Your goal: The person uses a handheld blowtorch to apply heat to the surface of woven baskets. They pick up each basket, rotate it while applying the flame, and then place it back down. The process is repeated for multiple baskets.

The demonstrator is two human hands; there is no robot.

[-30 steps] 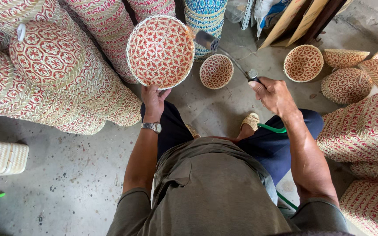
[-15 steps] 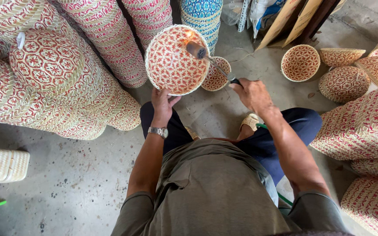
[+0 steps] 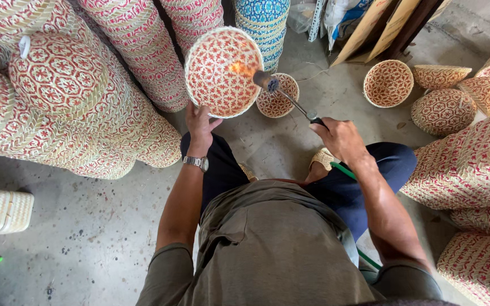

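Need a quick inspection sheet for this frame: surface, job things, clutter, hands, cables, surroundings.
Surface: grey concrete floor, stained.
Job's things: red-patterned woven bowl tilted up; torch with its flame on the bowl's inside.
Clutter: loose bowls on the floor at right; one small bowl behind the torch.
Hands: left hand grips the bowl's lower rim; right hand holds the torch handle.
Cables: green hose beside the right forearm.
Surroundings: stacks of woven baskets; boards leaning.
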